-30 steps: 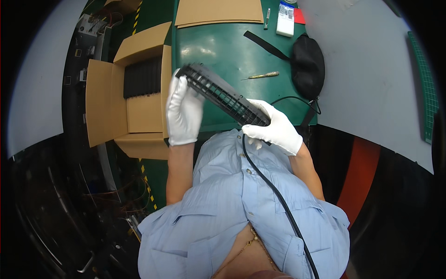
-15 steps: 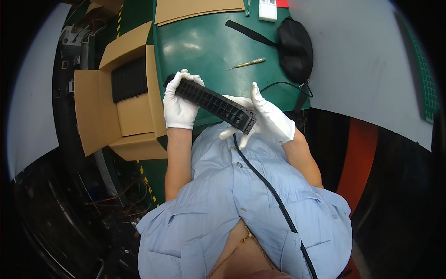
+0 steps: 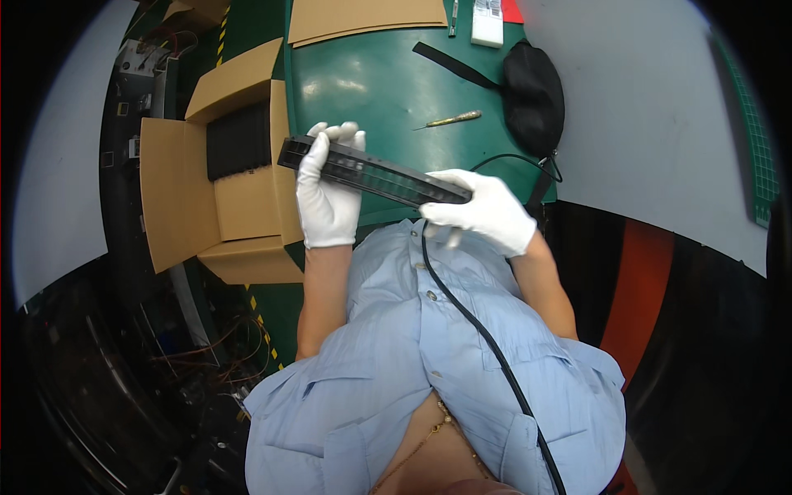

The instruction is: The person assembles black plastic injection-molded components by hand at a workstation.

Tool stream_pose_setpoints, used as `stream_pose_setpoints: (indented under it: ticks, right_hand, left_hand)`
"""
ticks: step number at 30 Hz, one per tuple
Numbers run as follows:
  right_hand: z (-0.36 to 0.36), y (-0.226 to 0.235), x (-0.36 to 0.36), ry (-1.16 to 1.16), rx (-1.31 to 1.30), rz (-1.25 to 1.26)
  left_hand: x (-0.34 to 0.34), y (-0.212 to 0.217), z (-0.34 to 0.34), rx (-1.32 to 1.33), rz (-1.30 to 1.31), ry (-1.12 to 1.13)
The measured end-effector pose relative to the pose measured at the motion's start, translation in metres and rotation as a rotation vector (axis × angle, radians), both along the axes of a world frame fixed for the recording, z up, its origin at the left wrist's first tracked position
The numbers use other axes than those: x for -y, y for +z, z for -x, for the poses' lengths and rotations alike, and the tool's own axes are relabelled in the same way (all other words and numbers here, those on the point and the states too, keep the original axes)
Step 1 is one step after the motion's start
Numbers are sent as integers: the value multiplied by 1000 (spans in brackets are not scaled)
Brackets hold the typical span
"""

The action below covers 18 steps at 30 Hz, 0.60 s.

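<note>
A long black slotted plastic part is held in the air in front of my body, its left end a little higher than its right. My left hand, in a white glove, grips it near the left end, with the thumb across the near side and the fingers behind. My right hand, gloved too, closes around the right end, thumb and fingers on either side. The glove hides part of that end. Exactly what kind of part it is, I cannot tell.
Left of the green table stands an open cardboard box holding similar black parts. On the table lie a thin screwdriver-like tool, a black pouch, flat cardboard and a white block. A black cable runs down my shirt.
The black part has turned about its length, so a narrower side faces up, and it lies flatter. My right hand has gone from spread fingers under its end to a grip around it.
</note>
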State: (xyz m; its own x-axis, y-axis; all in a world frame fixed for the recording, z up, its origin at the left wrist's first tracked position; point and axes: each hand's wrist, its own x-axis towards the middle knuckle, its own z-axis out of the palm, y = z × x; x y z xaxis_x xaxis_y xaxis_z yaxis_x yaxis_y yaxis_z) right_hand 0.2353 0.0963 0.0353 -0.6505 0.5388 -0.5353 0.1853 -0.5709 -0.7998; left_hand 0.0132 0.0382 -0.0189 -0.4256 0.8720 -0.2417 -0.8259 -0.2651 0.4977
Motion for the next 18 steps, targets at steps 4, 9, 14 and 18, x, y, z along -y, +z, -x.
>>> stream_pose_setpoints:
  ticks: [4, 9, 14, 18]
  right_hand:
    - [-34, 29, -35, 113, 212, -129]
    - [-26, 53, -75, 530, 230, -212]
    - [9, 63, -112, 684, 98, -484]
    - [24, 39, -102, -6, 223, -886]
  left_hand:
    - [6, 46, 34, -106, -70, -159]
    - [-17, 84, 40, -1189, 29, -1037]
    - [-30, 75, -5, -667, 130, -1353]
    - [-28, 61, -5, -355, 212, -739]
